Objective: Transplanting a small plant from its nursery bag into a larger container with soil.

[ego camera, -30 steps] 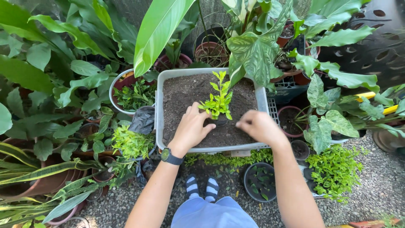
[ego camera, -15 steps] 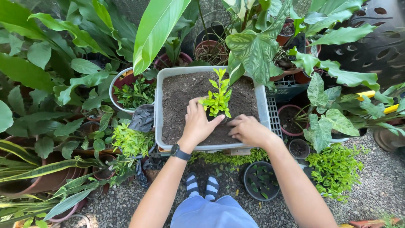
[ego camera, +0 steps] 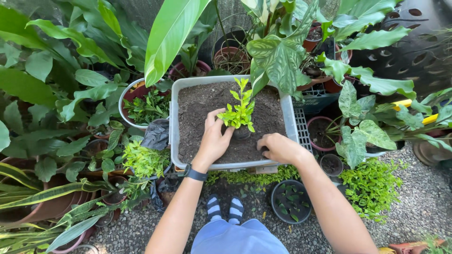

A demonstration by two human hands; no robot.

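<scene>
A grey plastic tub (ego camera: pixel 175 117) full of dark soil (ego camera: pixel 202 106) stands in front of me. A small bright green plant (ego camera: pixel 240 110) in a little dark pot sits upright in the soil near the middle. My left hand (ego camera: pixel 215 138), with a dark watch on the wrist, cups the plant's base from the left. My right hand (ego camera: pixel 278 146) rests on the soil at the tub's near right edge, fingers curled into the dirt; whether it holds soil I cannot tell.
Potted plants crowd all sides: a white-rimmed pot (ego camera: pixel 126 96) left of the tub, a black pot (ego camera: pixel 291 202) on the gravel below, large leaves (ego camera: pixel 172 33) overhanging the tub's far edge. A black crate (ego camera: pixel 310 101) lies to the right. My feet (ego camera: pixel 224 208) stand on gravel.
My left hand slid closer around the plant's base. My right hand moved down and left across the soil toward the tub's near edge.
</scene>
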